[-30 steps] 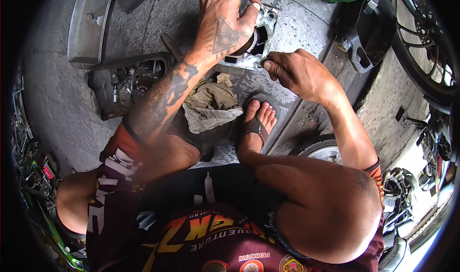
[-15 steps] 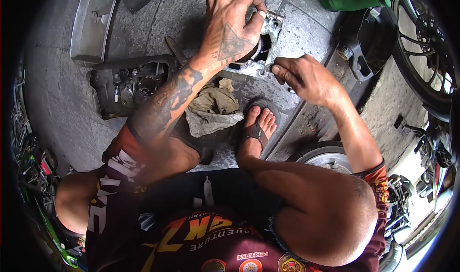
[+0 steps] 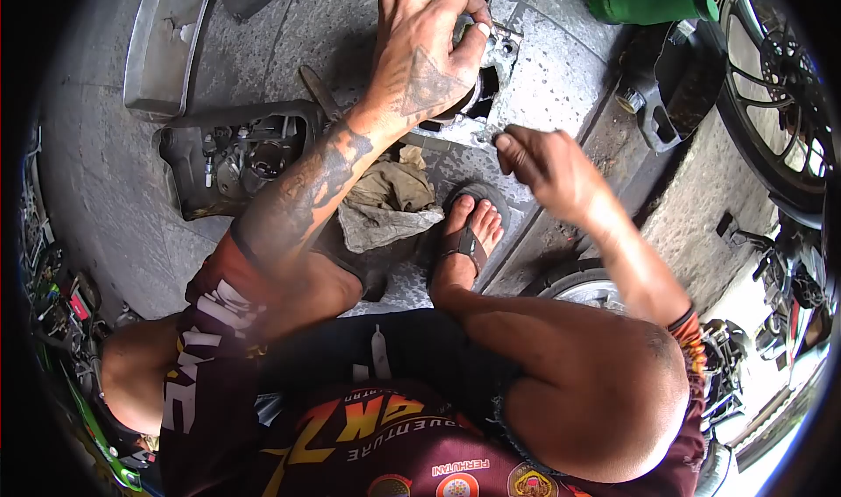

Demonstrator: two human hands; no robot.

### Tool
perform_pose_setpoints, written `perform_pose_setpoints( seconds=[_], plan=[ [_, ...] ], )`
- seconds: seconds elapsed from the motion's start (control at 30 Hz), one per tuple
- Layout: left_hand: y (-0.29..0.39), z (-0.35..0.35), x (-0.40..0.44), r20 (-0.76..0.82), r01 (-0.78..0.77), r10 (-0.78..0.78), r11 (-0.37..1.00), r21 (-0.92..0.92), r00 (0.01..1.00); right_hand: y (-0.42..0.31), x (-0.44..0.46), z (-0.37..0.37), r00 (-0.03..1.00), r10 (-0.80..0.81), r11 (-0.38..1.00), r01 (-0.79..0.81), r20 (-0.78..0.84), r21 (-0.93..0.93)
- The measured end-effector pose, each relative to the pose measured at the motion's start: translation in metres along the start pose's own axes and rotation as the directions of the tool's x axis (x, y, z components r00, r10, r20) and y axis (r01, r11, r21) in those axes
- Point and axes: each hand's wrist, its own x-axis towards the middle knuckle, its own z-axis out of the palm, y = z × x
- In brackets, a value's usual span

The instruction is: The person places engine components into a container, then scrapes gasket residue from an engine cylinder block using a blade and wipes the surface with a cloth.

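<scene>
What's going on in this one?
A person's left hand is on a metal part on the tiled floor. The right hand, fingers curled, is at the part's near corner; whether it touches is unclear. A crumpled cloth lies nearer the person, and a dark pan with small components sits to the left.

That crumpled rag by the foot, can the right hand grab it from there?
Probably yes: the right hand is nearby, and a bare strip of floor leads to the rag, between the metal part and the sandalled foot.
</scene>
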Motion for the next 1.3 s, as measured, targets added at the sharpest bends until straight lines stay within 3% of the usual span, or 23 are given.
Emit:
perform_pose_setpoints(
  seconds=[0.1,0.13,0.23,0.27,0.37,0.4,0.47,0.57,0.67,1.03,1.3],
  plan=[
    [-0.006,0.005,-0.002,-0.076,-0.09,0.092,0.995,0.033,0.993,0.0,-0.012,0.033,0.973,0.034,0.997,-0.015,-0.229,0.081],
    [0.002,-0.002,-0.001,-0.004,-0.02,0.02,1.0,-0.017,1.0,-0.003,-0.013,0.036,0.968,0.066,0.993,-0.04,-0.241,0.108],
    [0.003,-0.002,-0.001,-0.051,-0.068,0.07,0.997,0.024,0.996,-0.008,-0.014,0.043,0.959,0.123,0.986,-0.088,-0.257,0.144],
    [0.005,-0.005,-0.001,-0.004,-0.019,0.019,1.0,0.022,1.0,-0.01,-0.015,0.044,0.955,0.145,0.983,-0.11,-0.26,0.144],
    [0.007,-0.004,-0.002,0.001,0.012,-0.012,1.0,0.02,1.0,-0.009,-0.014,0.051,0.94,0.113,0.989,-0.075,-0.321,0.128],
    [0.008,-0.003,-0.001,-0.038,-0.041,0.042,0.999,0.025,0.998,-0.008,-0.013,0.048,0.941,0.11,0.989,-0.072,-0.321,0.126],
    [0.006,-0.003,-0.001,-0.027,-0.024,0.025,0.999,0.024,0.999,-0.005,-0.009,0.035,0.969,0.028,0.999,-0.034,-0.247,-0.019],
    [0.009,-0.005,-0.002,0.01,-0.001,0.001,1.0,0.009,1.0,0.0,-0.002,0.019,0.988,-0.054,0.996,0.042,-0.148,-0.08],
    [0.007,-0.002,-0.001,0.024,0.013,-0.013,1.0,-0.017,1.0,0.0,0.004,0.014,0.995,-0.041,0.984,0.025,-0.091,-0.179],
    [0.004,-0.003,-0.001,0.038,-0.022,0.022,1.0,-0.002,0.999,0.002,0.019,-0.013,0.976,-0.187,0.959,0.206,0.109,-0.195],
    [0.002,-0.005,0.0,0.055,-0.037,0.038,0.999,-0.018,0.998,-0.006,0.03,-0.036,0.946,-0.151,0.922,0.239,0.285,-0.303]
  ],
)
